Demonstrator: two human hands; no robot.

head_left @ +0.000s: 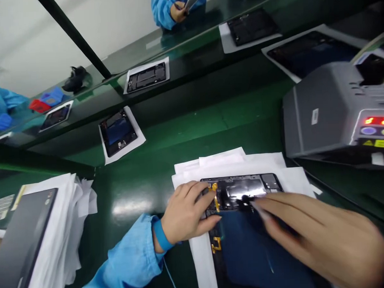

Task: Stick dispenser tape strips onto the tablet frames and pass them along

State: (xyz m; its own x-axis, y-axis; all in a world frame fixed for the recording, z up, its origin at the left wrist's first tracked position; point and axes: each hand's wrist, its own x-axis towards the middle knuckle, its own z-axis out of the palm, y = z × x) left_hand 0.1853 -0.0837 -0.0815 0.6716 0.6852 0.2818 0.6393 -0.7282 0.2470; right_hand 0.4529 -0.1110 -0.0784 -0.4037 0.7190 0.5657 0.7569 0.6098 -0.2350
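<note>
An opened tablet housing [257,251], black with a dark blue panel, lies on white paper sheets [204,271] before me. My left hand [188,212] rests on its upper left corner, fingers and thumb apart, beside a gold flex cable [216,198]. A blue band circles that wrist. Over the housing's upper right part, my right hand [323,231] is blurred by motion. Its fingers are pinched together around something small; a whitish sliver shows at the tips, close to a dark piece I cannot make out. Lower down on the left edge sits another gold flex piece [216,245].
A grey machine [318,113] with a red display stands at right. Stacked tablets with paper sheets [27,236] are at left. More housings on paper, one of them [118,132] ahead, line the green bench and shelf. Beyond the shelf, a person's hand [178,11] holds paper.
</note>
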